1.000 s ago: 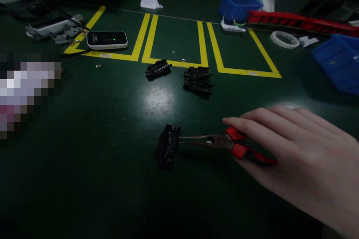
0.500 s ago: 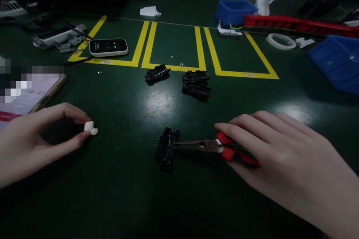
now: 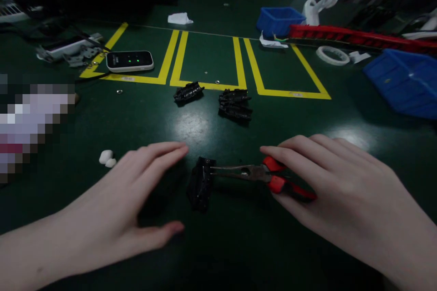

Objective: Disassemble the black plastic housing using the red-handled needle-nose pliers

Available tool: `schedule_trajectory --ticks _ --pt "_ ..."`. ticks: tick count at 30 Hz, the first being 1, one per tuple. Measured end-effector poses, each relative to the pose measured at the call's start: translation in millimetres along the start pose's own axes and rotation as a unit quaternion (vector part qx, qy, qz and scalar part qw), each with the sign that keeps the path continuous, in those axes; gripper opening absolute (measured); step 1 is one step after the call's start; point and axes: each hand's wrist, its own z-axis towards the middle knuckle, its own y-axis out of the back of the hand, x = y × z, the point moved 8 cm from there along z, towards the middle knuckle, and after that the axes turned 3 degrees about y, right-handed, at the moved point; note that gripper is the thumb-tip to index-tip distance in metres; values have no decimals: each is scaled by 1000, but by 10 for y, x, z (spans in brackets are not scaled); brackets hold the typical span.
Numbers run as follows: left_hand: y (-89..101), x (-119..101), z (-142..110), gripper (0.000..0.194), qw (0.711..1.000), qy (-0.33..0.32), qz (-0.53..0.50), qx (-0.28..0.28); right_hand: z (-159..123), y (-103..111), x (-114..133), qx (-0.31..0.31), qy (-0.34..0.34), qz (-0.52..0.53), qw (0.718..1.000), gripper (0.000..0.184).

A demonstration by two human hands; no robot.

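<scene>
My right hand [image 3: 327, 182] is closed round the red handles of needle-nose pliers [image 3: 254, 173]. Their long jaws reach left to the upper edge of a black moulded part [image 3: 201, 184] on the green table; whether they pinch it I cannot tell. On the part's other side, my left hand [image 3: 139, 195] is open, thumb and fingers spread, close to it but apart. Two small white lumps [image 3: 107, 158] lie on the table behind the left wrist. Farther back sit several similar black parts [image 3: 235, 103], one [image 3: 189, 92] slightly apart from the others.
Yellow tape [image 3: 174, 57] marks frames on the table [image 3: 143, 118]. A white-edged device [image 3: 129, 61] with green lights lies at left. Blue bins [image 3: 406, 82], a tape roll [image 3: 332, 55] and a long red strip [image 3: 351, 38] are at right. A blurred-out board lies far left.
My left hand has let go of the white lumps, leaving them on the table, and moved right toward the black part with its fingers spread. My right hand and the pliers have hardly moved.
</scene>
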Motion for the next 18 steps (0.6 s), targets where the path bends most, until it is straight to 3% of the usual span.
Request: schedule_trajectory --ticks 1,3,6,9,13,18 --pt "-122 -143 86 92 999 -31 17 32 -9 0 -11 0 -3 7 1000 28" --pt "-196 -259 251 93 999 -39 28 22 -25 4 -27 -2 -5 21 1000 28" --pt "-241 -272 391 76 998 -47 -11 33 -34 22 -42 -8 -8 36 999 28" --pt "-244 -205 407 65 993 -25 -108 48 -31 23 -64 -6 -25 67 997 29" --pt "-260 -202 362 71 964 -4 -257 63 -38 27 -81 3 -50 147 988 31" --pt "-222 -257 349 78 948 -32 -312 50 -65 91 -65 0 -33 163 986 31"
